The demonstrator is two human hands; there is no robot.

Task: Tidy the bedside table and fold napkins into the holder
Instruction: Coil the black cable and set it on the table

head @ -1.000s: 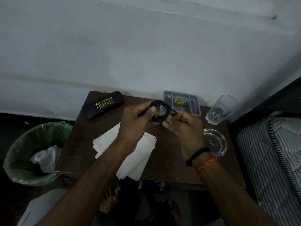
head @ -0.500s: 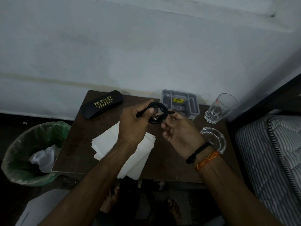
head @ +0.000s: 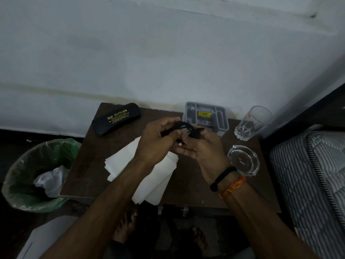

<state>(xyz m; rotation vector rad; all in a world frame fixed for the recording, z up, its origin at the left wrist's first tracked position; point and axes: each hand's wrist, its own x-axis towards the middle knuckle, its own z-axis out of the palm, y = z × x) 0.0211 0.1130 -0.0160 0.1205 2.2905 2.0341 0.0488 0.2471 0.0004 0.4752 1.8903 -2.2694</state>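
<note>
Two hands now bunch a black cord [head: 183, 128] tighter above the table [head: 186, 180], its loop smaller than before. Left hand [head: 156, 144] grips the coil with curled fingers; right hand [head: 203, 148] pinches its end. Around, from left: bin [head: 24, 176], glasses case [head: 116, 118], napkins [head: 155, 186] partly hidden under the forearm, grey holder [head: 207, 114], tumbler [head: 253, 122], ashtray [head: 243, 159].

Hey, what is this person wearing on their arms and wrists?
Both forearms are bare, with no sleeves showing. The right wrist carries a black band and, just behind it, an orange thread. The left wrist has nothing on it. No rings or gloves are visible.
</note>
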